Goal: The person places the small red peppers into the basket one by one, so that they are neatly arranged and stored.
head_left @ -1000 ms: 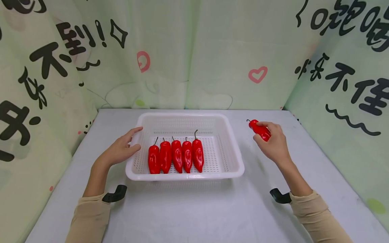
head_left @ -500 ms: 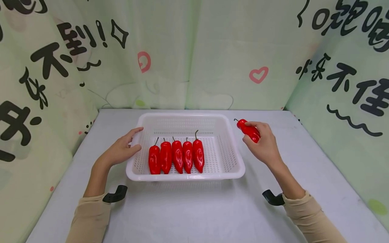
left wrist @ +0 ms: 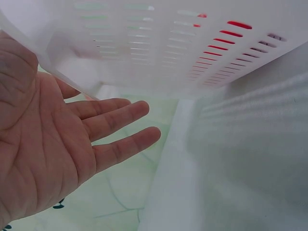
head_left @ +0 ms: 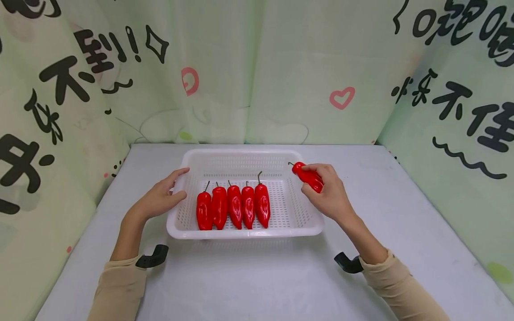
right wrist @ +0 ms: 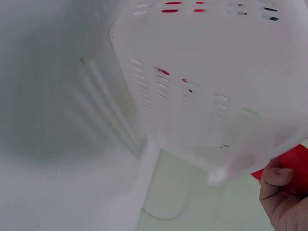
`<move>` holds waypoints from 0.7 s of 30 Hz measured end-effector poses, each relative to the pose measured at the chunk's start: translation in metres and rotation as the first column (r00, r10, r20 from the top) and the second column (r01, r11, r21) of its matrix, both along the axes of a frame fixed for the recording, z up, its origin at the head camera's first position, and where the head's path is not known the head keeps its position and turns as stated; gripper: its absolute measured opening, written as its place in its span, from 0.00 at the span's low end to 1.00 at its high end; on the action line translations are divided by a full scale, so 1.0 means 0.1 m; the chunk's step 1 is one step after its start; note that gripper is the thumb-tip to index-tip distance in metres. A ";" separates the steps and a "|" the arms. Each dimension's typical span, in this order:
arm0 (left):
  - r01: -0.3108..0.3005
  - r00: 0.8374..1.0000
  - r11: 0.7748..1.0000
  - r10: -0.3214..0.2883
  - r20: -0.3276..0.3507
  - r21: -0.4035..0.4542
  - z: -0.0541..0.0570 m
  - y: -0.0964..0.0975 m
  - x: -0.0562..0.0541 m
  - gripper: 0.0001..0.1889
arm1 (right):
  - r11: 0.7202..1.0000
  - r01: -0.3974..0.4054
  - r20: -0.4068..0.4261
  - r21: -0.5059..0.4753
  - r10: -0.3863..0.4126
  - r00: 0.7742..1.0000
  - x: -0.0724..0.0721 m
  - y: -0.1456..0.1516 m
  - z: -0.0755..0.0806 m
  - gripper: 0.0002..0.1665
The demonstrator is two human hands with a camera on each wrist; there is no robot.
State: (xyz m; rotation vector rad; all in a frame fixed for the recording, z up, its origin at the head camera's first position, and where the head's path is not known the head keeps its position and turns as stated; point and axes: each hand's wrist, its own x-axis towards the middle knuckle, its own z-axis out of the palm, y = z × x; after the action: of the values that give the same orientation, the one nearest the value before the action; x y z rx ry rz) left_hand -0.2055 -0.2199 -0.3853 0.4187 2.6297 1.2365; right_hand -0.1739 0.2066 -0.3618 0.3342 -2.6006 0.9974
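Note:
In the head view, a white plastic basket point(head_left: 249, 234) with slotted walls sits mid-table. Several glossy red chili peppers point(head_left: 234, 207) lie side by side in it, stems pointing away from me. My left hand point(head_left: 159, 196) rests at the basket's left rim; in the left wrist view three of its fingers point(left wrist: 118, 119) stretch out straight beside the basket wall point(left wrist: 159, 72). Over the right rim, my right hand point(head_left: 330, 191) pinches another red chili pepper point(head_left: 308, 177) between thumb and fingers, its stem pointing left. The right wrist view shows only part of that pepper point(right wrist: 297, 168).
A white-covered table point(head_left: 249, 276) carries the basket. Pale green curtains point(head_left: 257, 80) with black lettering and red hearts enclose the back and both sides. A black strap piece point(head_left: 152, 257) juts from the left wrist, and a similar one point(head_left: 348, 263) from the right.
My right hand has carried its chili pepper leftward, from beside the basket to over its right rim. The left hand and the peppers in the basket have stayed put.

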 end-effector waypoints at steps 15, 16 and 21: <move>0.007 1.000 1.000 -0.007 -0.011 0.006 0.01 0.01 0.00 0.39 | 0.996 -0.037 0.101 0.081 0.029 0.994 -0.05 -0.15 -0.05 0.29; 0.008 1.000 1.000 -0.008 -0.012 0.004 0.01 0.01 0.00 0.39 | 0.995 -0.040 0.107 0.092 0.030 0.994 -0.05 -0.16 -0.04 0.28; 0.013 1.000 1.000 -0.013 -0.011 -0.001 0.01 0.00 0.00 0.38 | 0.990 -0.050 0.125 0.133 0.033 0.992 -0.04 -0.17 -0.03 0.27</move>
State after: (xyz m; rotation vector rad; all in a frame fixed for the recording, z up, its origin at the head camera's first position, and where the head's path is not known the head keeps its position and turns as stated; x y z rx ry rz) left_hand -0.2057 -0.2196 -0.3844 0.4435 2.6324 1.2320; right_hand -0.1776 0.1899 -0.3651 0.3732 -2.7913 0.8814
